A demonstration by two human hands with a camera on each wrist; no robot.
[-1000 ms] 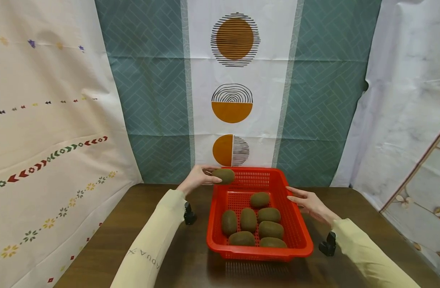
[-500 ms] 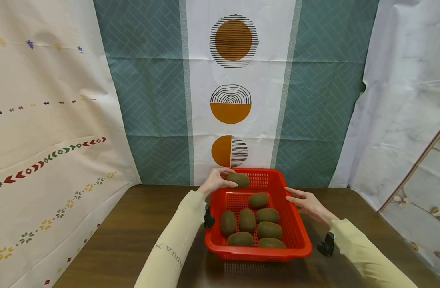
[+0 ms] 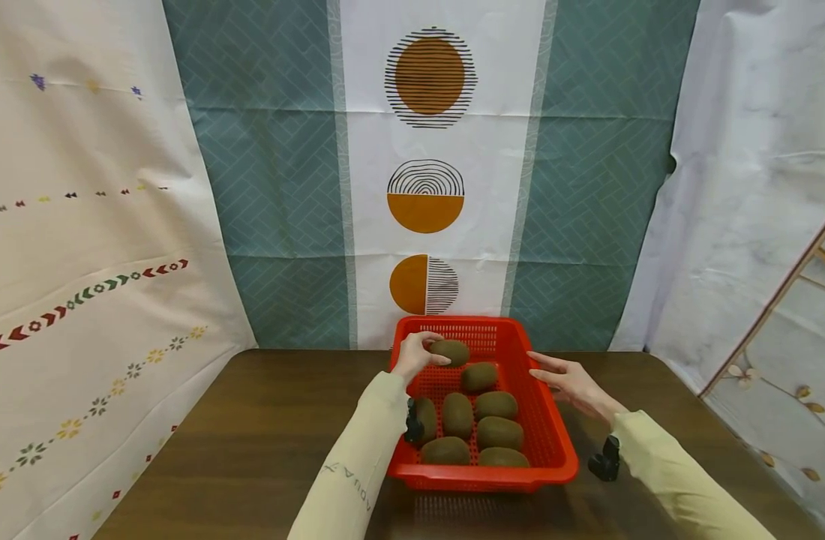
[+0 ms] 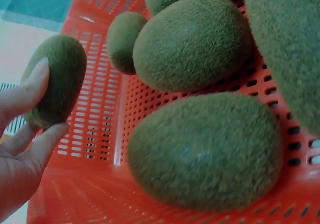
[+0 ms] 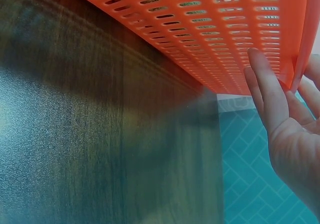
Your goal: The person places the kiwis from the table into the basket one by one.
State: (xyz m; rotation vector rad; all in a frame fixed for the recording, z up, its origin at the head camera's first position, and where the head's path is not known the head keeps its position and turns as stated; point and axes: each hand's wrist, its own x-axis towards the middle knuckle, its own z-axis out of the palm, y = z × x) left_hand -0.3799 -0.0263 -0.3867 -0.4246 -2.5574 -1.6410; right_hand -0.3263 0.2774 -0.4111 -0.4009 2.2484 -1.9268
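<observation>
In the head view, my left hand [image 3: 415,358] pinches a brown fuzzy kiwi [image 3: 453,352] above the back left part of a red plastic basket [image 3: 550,474]. The left wrist view shows the thumb on one side of this kiwi [image 4: 62,78] and fingertips under its lower end. Several other kiwis lie on the basket floor, among them a kiwi [image 3: 479,377] just below the held one. My right hand [image 3: 574,384] touches the basket's right rim with fairly straight fingers; in the right wrist view, some fingers [image 5: 267,86] lie along the slotted outer wall.
The basket stands on a dark brown wooden table [image 3: 277,435]. Behind it hangs a teal and white curtain [image 3: 277,187]. Patterned cloth [image 3: 95,262] covers the left side and marbled cloth [image 3: 743,225] the right.
My left hand has carried the kiwi rightward and down, from over the basket's left rim to inside its back part. The right hand stays at the right rim. The head view shifts slightly.
</observation>
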